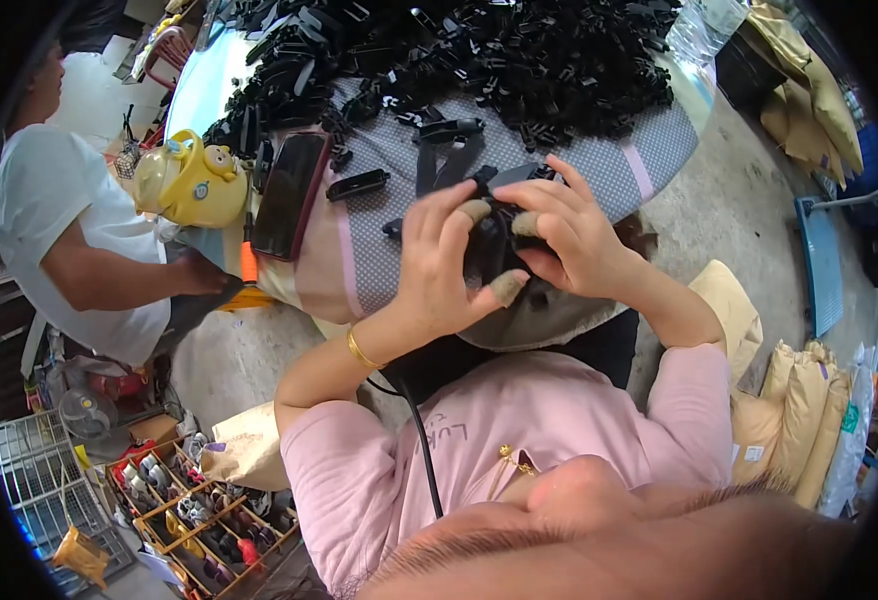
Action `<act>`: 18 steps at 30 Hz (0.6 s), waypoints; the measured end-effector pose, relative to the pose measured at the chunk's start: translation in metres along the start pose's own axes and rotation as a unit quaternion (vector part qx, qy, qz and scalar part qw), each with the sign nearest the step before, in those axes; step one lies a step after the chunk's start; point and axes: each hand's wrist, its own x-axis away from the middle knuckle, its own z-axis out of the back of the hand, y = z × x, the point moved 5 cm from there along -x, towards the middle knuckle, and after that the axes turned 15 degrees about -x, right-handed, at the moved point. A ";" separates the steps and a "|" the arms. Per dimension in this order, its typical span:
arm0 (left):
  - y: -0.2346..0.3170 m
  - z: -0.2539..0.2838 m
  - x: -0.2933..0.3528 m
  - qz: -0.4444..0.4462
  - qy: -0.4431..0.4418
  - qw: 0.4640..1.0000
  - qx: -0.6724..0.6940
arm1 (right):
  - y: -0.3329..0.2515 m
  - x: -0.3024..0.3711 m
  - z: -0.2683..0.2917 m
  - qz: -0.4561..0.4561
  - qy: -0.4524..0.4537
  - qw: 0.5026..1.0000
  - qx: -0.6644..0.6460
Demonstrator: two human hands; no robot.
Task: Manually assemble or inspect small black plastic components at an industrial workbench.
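Carried a wide heap of black plastic parts [519,65] at the far side of the dotted tablecloth [369,235]; held, toward the left, a dark phone [292,195] near a yellow container [197,195].

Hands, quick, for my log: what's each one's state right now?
Left hand: closed around a black plastic part.
Right hand: also closed on black plastic part; whether the same one, unclear.

1. Left hand [434,270] and right hand [571,232], tan wraps [507,288] on several fingers, hold a black part [492,240] between them.
2. Beyond, a heap of black pieces [489,65] covers the dotted table's [599,180] far side.
3. Leftward: a dark phone [291,198], yellow jug [191,190], person in white [74,260].
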 end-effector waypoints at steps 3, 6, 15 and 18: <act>0.014 -0.007 0.011 -0.042 0.014 0.999 0.024 | -0.009 0.021 0.001 0.029 0.012 0.999 0.029; 0.029 -0.014 0.023 -0.085 0.050 0.994 0.037 | -0.017 0.050 -0.001 0.068 0.024 0.996 0.061; 0.068 -0.045 0.060 -0.312 0.014 0.945 -0.097 | -0.023 0.127 -0.013 0.010 0.006 0.998 0.058; 0.073 -0.062 0.065 -0.336 -0.032 0.933 -0.125 | -0.015 0.137 -0.018 -0.072 -0.022 0.994 0.075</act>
